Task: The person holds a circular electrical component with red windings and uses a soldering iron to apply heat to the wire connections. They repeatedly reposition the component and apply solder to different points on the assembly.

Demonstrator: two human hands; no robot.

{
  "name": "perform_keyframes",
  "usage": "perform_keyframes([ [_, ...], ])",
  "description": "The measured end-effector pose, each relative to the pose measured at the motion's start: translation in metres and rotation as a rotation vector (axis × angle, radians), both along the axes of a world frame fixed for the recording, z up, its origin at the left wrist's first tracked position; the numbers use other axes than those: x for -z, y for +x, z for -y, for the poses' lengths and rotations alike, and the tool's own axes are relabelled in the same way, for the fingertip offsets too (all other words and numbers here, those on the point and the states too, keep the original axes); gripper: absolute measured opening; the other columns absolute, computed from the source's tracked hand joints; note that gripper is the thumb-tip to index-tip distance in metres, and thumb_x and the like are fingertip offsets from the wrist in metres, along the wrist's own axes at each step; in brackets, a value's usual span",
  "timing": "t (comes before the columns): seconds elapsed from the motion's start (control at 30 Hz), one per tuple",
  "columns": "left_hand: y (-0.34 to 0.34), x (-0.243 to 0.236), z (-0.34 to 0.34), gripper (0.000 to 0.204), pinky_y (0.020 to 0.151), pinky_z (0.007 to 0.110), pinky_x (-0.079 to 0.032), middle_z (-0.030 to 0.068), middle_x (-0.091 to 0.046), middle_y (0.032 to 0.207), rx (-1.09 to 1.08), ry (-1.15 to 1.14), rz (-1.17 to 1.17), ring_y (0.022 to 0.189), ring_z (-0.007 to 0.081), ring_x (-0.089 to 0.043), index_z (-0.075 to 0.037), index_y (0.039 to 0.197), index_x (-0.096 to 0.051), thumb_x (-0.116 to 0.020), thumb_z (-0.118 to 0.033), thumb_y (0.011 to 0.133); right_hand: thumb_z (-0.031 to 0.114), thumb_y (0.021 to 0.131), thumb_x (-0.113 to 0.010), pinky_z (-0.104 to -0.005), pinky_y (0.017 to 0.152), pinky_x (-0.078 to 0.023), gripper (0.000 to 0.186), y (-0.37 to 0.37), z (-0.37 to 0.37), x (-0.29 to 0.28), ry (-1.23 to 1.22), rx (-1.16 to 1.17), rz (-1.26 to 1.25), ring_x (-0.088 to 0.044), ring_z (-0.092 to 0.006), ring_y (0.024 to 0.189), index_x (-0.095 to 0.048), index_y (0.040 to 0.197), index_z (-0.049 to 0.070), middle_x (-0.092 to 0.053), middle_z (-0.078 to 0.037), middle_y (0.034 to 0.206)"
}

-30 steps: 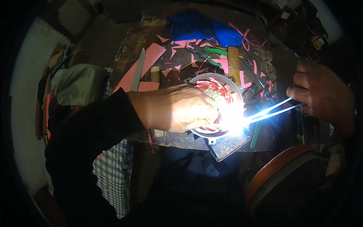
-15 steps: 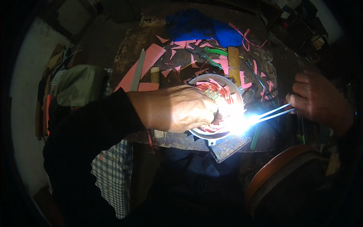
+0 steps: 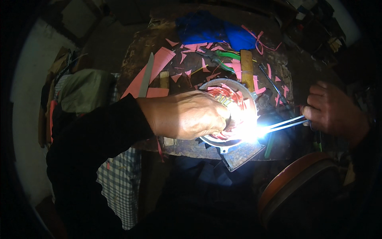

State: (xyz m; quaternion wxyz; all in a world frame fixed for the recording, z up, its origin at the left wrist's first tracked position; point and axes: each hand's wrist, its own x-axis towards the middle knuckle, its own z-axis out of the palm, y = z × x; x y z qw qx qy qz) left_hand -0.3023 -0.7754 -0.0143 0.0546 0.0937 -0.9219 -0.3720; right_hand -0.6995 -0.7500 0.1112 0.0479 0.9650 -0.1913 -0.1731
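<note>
A round metal motor stator (image 3: 254,95) with red-and-pink windings (image 3: 223,91) lies near the table's front edge, its right side washed out by glare. My left hand (image 3: 195,113) reaches over its left rim, the fingers bent down into the bore. Their tips are hidden, and so is anything they may hold. Off to the right, my right hand (image 3: 332,109) is closed on the end of two thin, pale strips (image 3: 288,123). These run left toward the stator and vanish in the bright glare. Whether they are one piece or two I cannot tell.
Pink insulation scraps (image 3: 157,65), a long blade (image 3: 147,75), green-handled pliers (image 3: 227,55), wooden blocks (image 3: 247,67) and a screwdriver (image 3: 274,84) surround the stator. A blue cloth (image 3: 211,30) lies behind. A round orange-rimmed object (image 3: 292,171) stands at the front right.
My right hand has shifted slightly down, and the pale strips now lie at a flatter angle. My left hand stays in the stator. The whole view has moved very little.
</note>
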Motion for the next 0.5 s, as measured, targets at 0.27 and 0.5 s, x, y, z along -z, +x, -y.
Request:
perform_keyframes([
  [0.27,-0.001,0.000,0.000,0.012,0.097,0.050,-0.058,0.0149,-0.068,0.110,0.021,-0.024,-0.045,0.105,0.0358,-0.071,-0.002,0.109,-0.073,-0.071,-0.013,0.105,0.023,0.070,-0.101,-0.0491,0.092,-0.059,0.044,0.002,-0.022,0.002,0.064,0.149,-0.110,-0.071,-0.0268,0.097,-0.075,0.101,0.006,-0.073,-0.008,0.097],
  [0.5,-0.001,0.000,-0.002,0.010,0.098,0.048,-0.060,0.0152,-0.071,0.111,0.002,-0.031,-0.035,0.105,0.0363,-0.074,-0.002,0.106,-0.074,-0.070,-0.012,0.104,0.027,0.072,-0.102,-0.0490,0.101,-0.059,0.043,0.006,-0.036,0.002,0.045,0.230,-0.079,-0.071,-0.0277,0.100,-0.075,0.099,0.008,-0.074,-0.008,0.101],
])
